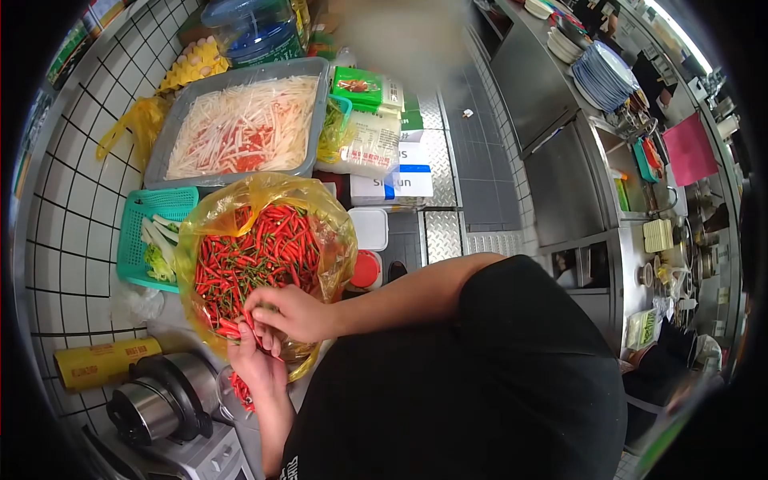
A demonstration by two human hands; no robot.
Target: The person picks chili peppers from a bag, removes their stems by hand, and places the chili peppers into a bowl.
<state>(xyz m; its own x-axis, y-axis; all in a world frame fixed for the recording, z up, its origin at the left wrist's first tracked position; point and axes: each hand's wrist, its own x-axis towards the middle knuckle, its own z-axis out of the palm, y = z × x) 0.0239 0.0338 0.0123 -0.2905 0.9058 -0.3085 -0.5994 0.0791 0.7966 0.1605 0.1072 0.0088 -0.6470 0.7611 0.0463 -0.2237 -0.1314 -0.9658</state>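
many chilies point(260, 250) fill a bag point(340, 242), and at its near edge the left hand point(256, 370) grips a few and the right hand point(296, 314) pinches them, with a basket point(133, 240) left of the bag and a tray point(196, 181) beyond it.

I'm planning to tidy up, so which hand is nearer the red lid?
Right. The right hand is below and left of the red lid in the picture; the left hand is farther below and left.
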